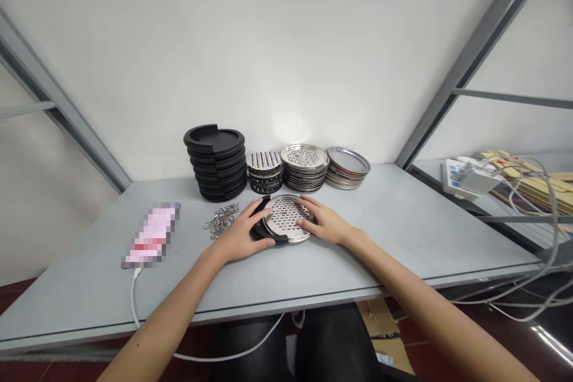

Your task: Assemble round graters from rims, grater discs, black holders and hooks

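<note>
A round metal grater plate (285, 218) with rows of holes lies partway inside a black open-sided round holder (260, 231) on the table. My left hand (237, 237) grips the holder at its left side, fingers over the far rim and thumb along the near rim. From the right, my right hand (329, 224) grasps the grater plate, with the thumb on its face and the fingers around its far right edge. The plate's right edge sticks out of the holder's open side. A small heap of metal hooks or clips (221, 221) lies just left of my left hand.
Behind stand a stack of black holders (217, 164), small perforated discs (264, 172), a pile of grater plates (305, 167) and rimmed metal discs (349, 167). A phone (151, 236) with a white cable (134, 298) lies left. A power strip (461, 179) and cables are at right.
</note>
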Demonstrator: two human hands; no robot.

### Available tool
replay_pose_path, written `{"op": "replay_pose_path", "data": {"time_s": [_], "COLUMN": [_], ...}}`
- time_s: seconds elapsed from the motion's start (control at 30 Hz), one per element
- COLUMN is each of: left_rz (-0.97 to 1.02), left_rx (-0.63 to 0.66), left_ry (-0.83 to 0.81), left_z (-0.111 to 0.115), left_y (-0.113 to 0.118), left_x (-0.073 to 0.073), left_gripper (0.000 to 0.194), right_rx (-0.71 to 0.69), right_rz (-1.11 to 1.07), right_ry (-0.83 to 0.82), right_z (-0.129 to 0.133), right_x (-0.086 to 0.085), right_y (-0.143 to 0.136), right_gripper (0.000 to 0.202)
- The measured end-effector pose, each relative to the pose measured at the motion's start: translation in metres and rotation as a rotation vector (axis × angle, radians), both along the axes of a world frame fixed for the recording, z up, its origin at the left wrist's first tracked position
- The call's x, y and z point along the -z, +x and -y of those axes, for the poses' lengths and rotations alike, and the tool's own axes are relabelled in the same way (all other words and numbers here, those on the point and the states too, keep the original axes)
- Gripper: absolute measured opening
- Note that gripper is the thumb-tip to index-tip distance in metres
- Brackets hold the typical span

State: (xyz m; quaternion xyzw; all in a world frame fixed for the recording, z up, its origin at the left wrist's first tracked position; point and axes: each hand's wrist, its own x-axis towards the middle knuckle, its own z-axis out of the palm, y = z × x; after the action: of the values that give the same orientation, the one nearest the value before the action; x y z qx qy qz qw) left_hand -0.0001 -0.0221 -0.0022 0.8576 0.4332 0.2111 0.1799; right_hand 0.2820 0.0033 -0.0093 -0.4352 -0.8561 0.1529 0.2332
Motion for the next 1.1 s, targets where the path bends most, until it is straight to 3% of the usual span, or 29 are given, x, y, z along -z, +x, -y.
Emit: {"op": "replay_pose_path", "data": {"time_s": [0.13, 0.4, 0.63, 0.83, 1.1], "left_rz": [-0.020, 0.008, -0.030, -0.037, -0.016], "left_rx": [0.015, 0.016, -0.043, -0.055, -0.057], "left_ry": [-0.014, -0.012, 0.013, -0.014, -0.003], "left_z": [0.000, 0.001, -0.004, -0.005, -0.005], "left_y": [-0.001, -0.001, -0.011, -0.014, -0.010], "left_x": [0.000, -0.001, -0.003, -0.002, -0.002], "left_gripper": [0.066, 0.076, 0.094, 0.098, 0.099], "right_rx": [-0.080, -0.152, -0.163, -0.134, -0.205], "right_rz": [0.042, -0.051, -0.130, -0.068, -0.150], "right_ry": [0.040, 0.030, 0.012, -0.069, -0.084], "right_z": [-0.017, -0.023, -0.024, -0.022, -0.014], "right_x": [-0.004, 0.010, 0.002, -0.002, -0.006], "right_y": [-0.010, -0.020, 0.004, 0.013, 0.005], "right_gripper": [0.054, 0.051, 0.074, 0.100, 0.096]}}
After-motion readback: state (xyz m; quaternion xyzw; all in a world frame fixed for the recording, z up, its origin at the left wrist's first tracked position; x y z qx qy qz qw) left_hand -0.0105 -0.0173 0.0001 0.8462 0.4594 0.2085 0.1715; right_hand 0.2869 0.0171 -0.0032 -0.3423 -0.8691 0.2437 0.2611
